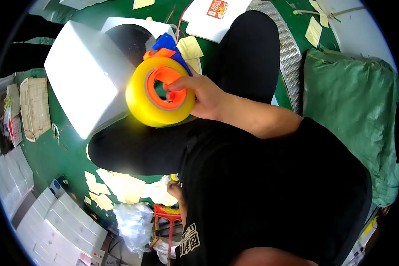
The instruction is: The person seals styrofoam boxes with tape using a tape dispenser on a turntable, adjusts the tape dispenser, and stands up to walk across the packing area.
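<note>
My right hand is closed around a tape dispenser with a blue plate and an orange hub. A big roll of yellow packing tape sits on that hub, and my thumb reaches into its ring. Just beyond the roll stands a glossy white box, tilted in view, beside a white piece with a dark round part. Lower down, my left hand hangs near my hip, small and partly hidden by my shirt. Its fingers look curled, by a small white and yellow item I cannot make out.
Yellow paper slips lie scattered on the green floor. A red dustpan or broom and a clear plastic bag are at my left. White stacked boxes stand lower left, a green wrapped bundle at right, beside a metal strip.
</note>
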`<state>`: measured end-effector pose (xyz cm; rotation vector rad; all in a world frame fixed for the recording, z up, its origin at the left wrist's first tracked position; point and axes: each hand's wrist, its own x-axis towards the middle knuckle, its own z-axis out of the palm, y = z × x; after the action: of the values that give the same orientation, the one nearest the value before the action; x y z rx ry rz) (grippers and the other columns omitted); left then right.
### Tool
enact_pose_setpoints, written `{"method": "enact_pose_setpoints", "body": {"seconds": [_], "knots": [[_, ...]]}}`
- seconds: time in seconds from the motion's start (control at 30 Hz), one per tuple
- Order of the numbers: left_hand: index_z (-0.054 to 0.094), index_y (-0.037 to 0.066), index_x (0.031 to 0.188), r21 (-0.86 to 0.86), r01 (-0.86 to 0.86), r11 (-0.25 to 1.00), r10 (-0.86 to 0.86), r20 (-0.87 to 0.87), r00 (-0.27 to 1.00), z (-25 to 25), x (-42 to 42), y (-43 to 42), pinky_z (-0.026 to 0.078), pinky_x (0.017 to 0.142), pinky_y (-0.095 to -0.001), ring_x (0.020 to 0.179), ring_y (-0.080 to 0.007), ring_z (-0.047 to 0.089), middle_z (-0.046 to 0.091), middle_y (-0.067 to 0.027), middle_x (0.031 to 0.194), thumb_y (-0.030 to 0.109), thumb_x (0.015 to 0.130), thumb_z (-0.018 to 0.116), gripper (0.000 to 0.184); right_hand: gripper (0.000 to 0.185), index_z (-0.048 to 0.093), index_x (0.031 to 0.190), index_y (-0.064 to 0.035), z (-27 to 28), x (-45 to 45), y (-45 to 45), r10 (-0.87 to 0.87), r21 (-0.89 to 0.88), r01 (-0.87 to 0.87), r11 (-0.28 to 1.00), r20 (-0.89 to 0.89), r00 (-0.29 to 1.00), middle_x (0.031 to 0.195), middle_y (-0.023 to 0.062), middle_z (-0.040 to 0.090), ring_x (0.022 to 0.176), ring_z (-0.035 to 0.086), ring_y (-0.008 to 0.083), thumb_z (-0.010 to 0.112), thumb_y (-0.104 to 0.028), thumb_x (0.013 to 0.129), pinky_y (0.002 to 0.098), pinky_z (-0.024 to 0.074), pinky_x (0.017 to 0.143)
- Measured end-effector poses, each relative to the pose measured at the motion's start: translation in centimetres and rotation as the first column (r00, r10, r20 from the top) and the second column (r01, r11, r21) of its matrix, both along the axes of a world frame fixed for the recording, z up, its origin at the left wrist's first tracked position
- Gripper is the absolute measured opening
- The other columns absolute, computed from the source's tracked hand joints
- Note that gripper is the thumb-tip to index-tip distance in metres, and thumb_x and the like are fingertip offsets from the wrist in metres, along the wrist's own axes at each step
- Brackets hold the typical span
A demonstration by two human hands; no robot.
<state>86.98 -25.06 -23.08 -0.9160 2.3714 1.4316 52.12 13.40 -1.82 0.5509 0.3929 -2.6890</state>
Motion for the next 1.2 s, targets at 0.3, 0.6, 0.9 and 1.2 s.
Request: {"method": "enact_pose_setpoints", "body": {"seconds": [0.3, 0.6, 0.9, 1.2], "knots": [[0.058, -0.004, 0.103, -0.025, -0.083, 0.996, 0.082, -0.015, 0.997, 0.0, -2.6, 7.0, 0.046, 0.075, -0.0391, 0.085, -0.0307, 0.06, 0.065, -0.0194, 0.094, 0.017, 0.098, 0.051, 0.024, 0.068, 0.039, 0.142, -0.0129, -0.6, -0.8, 0.8, -0.027, -0.077, 0.029, 0.997, 0.023, 0.999, 0.129, 0.0115, 0.056, 0.121, 0.058, 0.0291, 0.062, 0.008, 0.081, 0.045, 0.0486, 0.105], [0.031, 0.001, 0.15, -0.387, 0.835, 0.392, -0.686, 0.482, 0.545, 5.5, -4.8, -5.5, 0.038, 0.108, -0.0496, 0.138, -0.0414, 0.039, 0.034, -0.0321, 0.151, 0.031, 0.086, 0.078, 0.085, 0.057, 0.043, 0.139, -0.0088, -4.0, -3.9, 2.7, 0.012, -0.273, -0.001, 0.962, 0.038, 0.999, 0.126, 0.012, 0.059, 0.117, 0.061, 0.0262, 0.063, -0.003, 0.085, 0.0414, 0.0495, 0.103], [0.073, 0.007, 0.111, -0.237, 0.831, 0.503, -0.379, 0.804, 0.458, 11.2, -13.9, -27.0, 0.053, 0.09, -0.0451, 0.103, -0.0395, 0.067, 0.072, -0.02, 0.106, 0.046, 0.078, 0.077, 0.052, 0.05, 0.045, 0.135, -0.0017, -6.1, -12.4, 4.0, -0.018, -0.318, 0.028, 0.948, 0.034, 0.999, 0.127, 0.0135, 0.06, 0.116, 0.062, 0.0259, 0.063, -0.013, 0.09, 0.0403, 0.0494, 0.103], [0.058, 0.005, 0.136, -0.885, 0.411, 0.217, -0.947, -0.088, 0.309, 32.1, -51.7, 0.1, 0.033, 0.113, -0.0521, 0.136, -0.0374, 0.046, 0.053, -0.0189, 0.143, 0.038, 0.104, 0.047, 0.047, 0.055, 0.054, 0.126, -0.0009, -9.7, -29.6, 4.4, 0.346, 0.51, -0.263, 0.819, -0.074, 0.935, 0.106, 0.0117, 0.067, 0.091, 0.07, 0.0214, 0.071, -0.003, 0.074, 0.0362, 0.0596, 0.076]]}}
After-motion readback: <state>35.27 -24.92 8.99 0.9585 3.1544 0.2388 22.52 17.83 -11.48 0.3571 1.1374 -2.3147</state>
